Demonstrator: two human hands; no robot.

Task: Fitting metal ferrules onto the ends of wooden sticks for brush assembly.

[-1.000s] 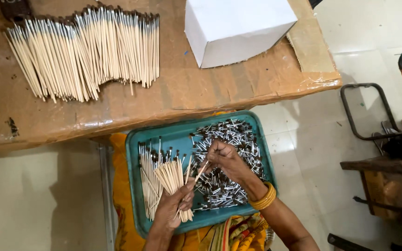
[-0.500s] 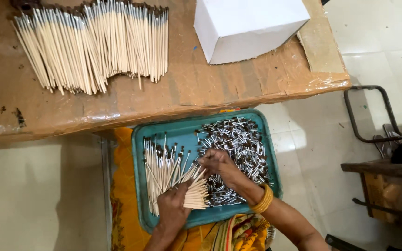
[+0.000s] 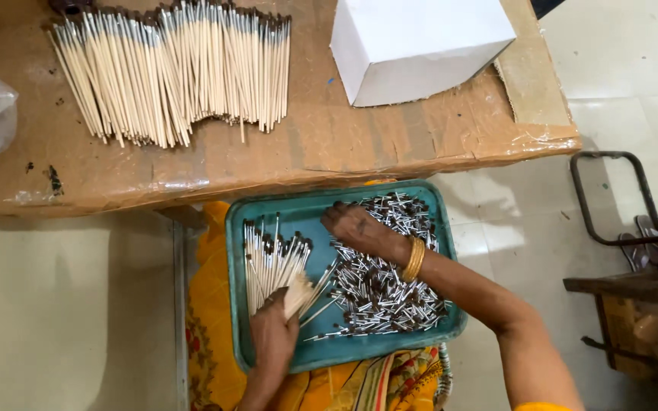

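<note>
On the teal plastic tray [image 3: 241, 304] | right hand [image 3: 359, 228] now reaches up, fingers curled into silver-and-brown ferrule pile [image 3: 382, 281] | left hand [image 3: 276, 339] stays clenched around pale wooden stick bundle [image 3: 272, 266]

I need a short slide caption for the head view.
Left hand holds wooden sticks; right hand reaches metal pieces in teal tray.

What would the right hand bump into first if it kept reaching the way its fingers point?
Probably the far rim of the teal tray, since the right hand points up-left across the metal-tipped pieces; beyond lies the cardboard-covered table, though heights are unclear.
</note>
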